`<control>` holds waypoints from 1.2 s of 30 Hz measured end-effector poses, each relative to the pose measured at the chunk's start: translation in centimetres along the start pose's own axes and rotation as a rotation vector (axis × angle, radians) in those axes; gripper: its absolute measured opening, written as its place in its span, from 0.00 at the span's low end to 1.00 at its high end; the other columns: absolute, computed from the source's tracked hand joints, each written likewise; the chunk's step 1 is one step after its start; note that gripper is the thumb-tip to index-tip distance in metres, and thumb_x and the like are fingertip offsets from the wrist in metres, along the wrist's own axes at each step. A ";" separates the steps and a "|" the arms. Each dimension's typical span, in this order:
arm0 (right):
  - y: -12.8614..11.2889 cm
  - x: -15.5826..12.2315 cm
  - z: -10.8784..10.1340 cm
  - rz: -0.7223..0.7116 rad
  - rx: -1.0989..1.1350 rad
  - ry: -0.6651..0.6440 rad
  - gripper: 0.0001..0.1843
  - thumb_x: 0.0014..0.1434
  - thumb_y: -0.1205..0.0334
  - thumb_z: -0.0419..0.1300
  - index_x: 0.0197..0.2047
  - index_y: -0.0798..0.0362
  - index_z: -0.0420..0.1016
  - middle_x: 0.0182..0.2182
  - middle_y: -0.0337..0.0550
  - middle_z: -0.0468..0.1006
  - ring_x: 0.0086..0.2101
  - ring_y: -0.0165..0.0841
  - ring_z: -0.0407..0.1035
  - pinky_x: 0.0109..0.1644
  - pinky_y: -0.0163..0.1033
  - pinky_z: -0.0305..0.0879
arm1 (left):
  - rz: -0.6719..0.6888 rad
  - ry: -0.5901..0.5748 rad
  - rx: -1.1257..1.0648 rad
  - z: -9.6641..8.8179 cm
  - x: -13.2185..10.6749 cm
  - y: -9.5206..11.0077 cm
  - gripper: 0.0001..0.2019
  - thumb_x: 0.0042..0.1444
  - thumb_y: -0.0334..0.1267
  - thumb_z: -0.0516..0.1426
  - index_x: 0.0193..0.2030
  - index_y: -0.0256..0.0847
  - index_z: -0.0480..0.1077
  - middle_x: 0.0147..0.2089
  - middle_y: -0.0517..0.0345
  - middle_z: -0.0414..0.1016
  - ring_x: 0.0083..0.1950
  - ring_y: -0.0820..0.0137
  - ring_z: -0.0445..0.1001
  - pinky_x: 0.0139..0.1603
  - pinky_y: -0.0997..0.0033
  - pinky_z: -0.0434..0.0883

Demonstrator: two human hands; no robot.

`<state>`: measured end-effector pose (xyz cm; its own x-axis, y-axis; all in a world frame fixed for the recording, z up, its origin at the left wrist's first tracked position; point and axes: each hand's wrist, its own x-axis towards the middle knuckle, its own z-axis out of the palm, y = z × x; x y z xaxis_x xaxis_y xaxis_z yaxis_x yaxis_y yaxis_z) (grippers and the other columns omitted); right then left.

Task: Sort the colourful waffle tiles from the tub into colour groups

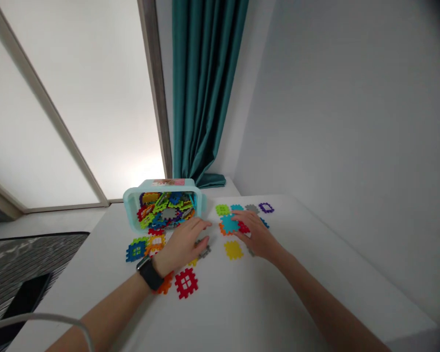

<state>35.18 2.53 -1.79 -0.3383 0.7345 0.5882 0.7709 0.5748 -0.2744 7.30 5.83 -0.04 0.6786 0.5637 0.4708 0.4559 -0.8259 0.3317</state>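
Though square, notch-edged plastic tile (229, 224)

- lt blue tile (229, 224): plain
- yellow tile (233, 250): plain
- red tile (186, 283): w/ 4-pane window pattern
- dk blue tile (135, 251): paned, green showing thru
- lime tile (222, 209)
- purple frame pc (266, 208)
- box (132, 215): pale aqua; mixed pcs (168, 213) in lime, red, blue, orange, yellow, grey
- desk (256, 303): white
- curtain (205, 88): dk teal
- wall (344, 122): lt grey
- watch strap (154, 276): blk
- mat (18, 259): dk grey, striped
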 end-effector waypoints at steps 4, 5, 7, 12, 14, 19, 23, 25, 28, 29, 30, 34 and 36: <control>4.3 -0.4 -1.3 0.083 -0.034 -0.018 0.14 0.63 0.61 0.58 0.52 0.49 0.72 0.56 0.52 0.76 0.56 0.45 0.70 0.62 0.58 0.63 | 0.076 -0.099 0.025 1.6 4.1 -0.2 0.08 0.63 0.33 0.53 0.47 0.41 0.70 0.47 0.49 0.75 0.51 0.59 0.73 0.55 0.56 0.71; 5.5 -0.3 -1.6 0.109 -0.039 -0.022 0.14 0.62 0.61 0.58 0.52 0.49 0.73 0.56 0.52 0.76 0.56 0.45 0.70 0.62 0.57 0.63 | 0.095 -0.123 0.022 2.1 5.0 -0.3 0.08 0.62 0.33 0.53 0.46 0.41 0.70 0.47 0.49 0.75 0.52 0.59 0.72 0.55 0.56 0.71; 7.9 -0.1 -2.0 0.150 -0.058 -0.052 0.15 0.62 0.60 0.59 0.52 0.49 0.73 0.56 0.53 0.76 0.57 0.46 0.69 0.62 0.57 0.62 | 0.114 -0.139 0.007 3.0 6.9 -0.6 0.09 0.62 0.31 0.54 0.48 0.41 0.69 0.48 0.49 0.75 0.53 0.60 0.72 0.57 0.57 0.71; 12.1 1.0 -1.6 0.203 -0.080 -0.183 0.15 0.59 0.60 0.62 0.50 0.51 0.75 0.53 0.51 0.79 0.54 0.46 0.70 0.62 0.56 0.62 | -0.040 -0.171 0.042 5.7 11.3 -1.0 0.13 0.58 0.28 0.56 0.50 0.40 0.68 0.51 0.50 0.75 0.56 0.62 0.72 0.60 0.62 0.70; 12.9 1.6 -1.1 0.209 -0.077 -0.218 0.14 0.58 0.61 0.63 0.48 0.51 0.76 0.51 0.50 0.80 0.52 0.45 0.71 0.60 0.55 0.64 | -0.074 -0.188 0.074 6.7 12.7 -1.3 0.14 0.57 0.26 0.56 0.50 0.39 0.68 0.51 0.49 0.75 0.55 0.61 0.72 0.60 0.60 0.70; 13.4 2.8 -0.5 0.208 -0.069 -0.309 0.14 0.57 0.62 0.64 0.48 0.48 0.77 0.51 0.46 0.80 0.52 0.43 0.71 0.59 0.51 0.64 | -0.078 -0.265 0.144 8.4 14.6 -2.0 0.13 0.55 0.28 0.58 0.48 0.39 0.69 0.50 0.47 0.75 0.56 0.58 0.71 0.59 0.57 0.69; 13.4 3.1 -0.3 0.211 -0.074 -0.370 0.14 0.55 0.62 0.66 0.47 0.47 0.78 0.49 0.44 0.81 0.51 0.43 0.71 0.59 0.50 0.64 | -0.067 -0.318 0.198 8.9 15.4 -2.1 0.10 0.57 0.31 0.58 0.46 0.39 0.70 0.51 0.46 0.75 0.57 0.56 0.71 0.58 0.55 0.68; 13.5 3.2 -0.3 0.211 -0.077 -0.392 0.15 0.54 0.62 0.66 0.47 0.47 0.78 0.48 0.44 0.81 0.51 0.43 0.71 0.59 0.50 0.63 | -0.059 -0.340 0.220 9.1 15.7 -2.0 0.10 0.57 0.32 0.58 0.46 0.40 0.70 0.51 0.46 0.75 0.57 0.55 0.71 0.59 0.54 0.67; 13.5 3.4 -0.4 0.205 -0.080 -0.419 0.16 0.53 0.64 0.67 0.46 0.47 0.78 0.49 0.44 0.80 0.52 0.44 0.70 0.59 0.50 0.63 | -0.055 -0.360 0.246 9.5 16.0 -1.8 0.10 0.57 0.33 0.58 0.47 0.40 0.69 0.52 0.45 0.75 0.57 0.54 0.70 0.59 0.52 0.66; 13.5 3.5 -0.4 0.202 -0.081 -0.426 0.16 0.52 0.64 0.67 0.46 0.47 0.78 0.50 0.44 0.80 0.52 0.44 0.70 0.59 0.50 0.63 | -0.056 -0.363 0.252 9.6 16.1 -1.8 0.10 0.57 0.33 0.58 0.47 0.40 0.69 0.52 0.45 0.75 0.57 0.53 0.71 0.58 0.52 0.66; 13.5 3.5 -0.5 0.198 -0.082 -0.432 0.17 0.52 0.65 0.67 0.46 0.46 0.78 0.50 0.44 0.80 0.52 0.44 0.70 0.59 0.50 0.63 | -0.057 -0.366 0.257 9.8 16.1 -1.7 0.11 0.58 0.33 0.58 0.47 0.40 0.69 0.52 0.44 0.75 0.57 0.53 0.71 0.58 0.51 0.66; 13.4 3.8 -0.6 0.188 -0.082 -0.445 0.17 0.52 0.65 0.67 0.46 0.46 0.77 0.50 0.44 0.80 0.53 0.44 0.70 0.59 0.49 0.63 | -0.064 -0.370 0.267 10.1 16.2 -1.6 0.10 0.58 0.34 0.57 0.48 0.40 0.68 0.52 0.45 0.76 0.57 0.54 0.71 0.58 0.51 0.66; 13.4 3.9 -0.6 0.185 -0.079 -0.448 0.17 0.52 0.65 0.67 0.47 0.46 0.77 0.51 0.45 0.79 0.53 0.44 0.70 0.59 0.49 0.63 | -0.070 -0.369 0.268 10.1 16.2 -1.6 0.10 0.59 0.34 0.57 0.48 0.41 0.68 0.52 0.45 0.76 0.56 0.54 0.72 0.58 0.51 0.66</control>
<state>44.46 12.88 -2.70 -0.3773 0.9147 0.1451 0.8726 0.4036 -0.2751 23.39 16.24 -1.20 0.7781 0.6173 0.1159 0.6082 -0.7866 0.1062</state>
